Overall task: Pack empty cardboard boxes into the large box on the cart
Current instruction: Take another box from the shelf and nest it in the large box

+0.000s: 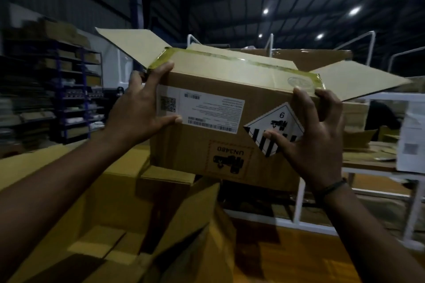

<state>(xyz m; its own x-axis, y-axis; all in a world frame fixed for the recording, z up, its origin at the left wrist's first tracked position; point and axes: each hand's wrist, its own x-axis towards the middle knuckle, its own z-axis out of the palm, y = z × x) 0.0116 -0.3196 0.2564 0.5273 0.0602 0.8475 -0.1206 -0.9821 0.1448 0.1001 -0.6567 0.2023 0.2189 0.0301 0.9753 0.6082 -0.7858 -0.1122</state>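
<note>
Left hand (140, 110) and right hand (315, 135) grip the open-flapped cardboard box (220, 149) — contents hidden.

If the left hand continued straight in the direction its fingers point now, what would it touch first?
The left hand already grips the cardboard box; its fingers point up and right, so probably the raised left flap, though depth is unclear.

Spread flaps (128, 46) and stacked cartons (119, 190) crowd the held box (218, 145).

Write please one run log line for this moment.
phase: carrying | left hand: holds cardboard box | right hand: holds same | flaps: open | labels: upside down
</note>
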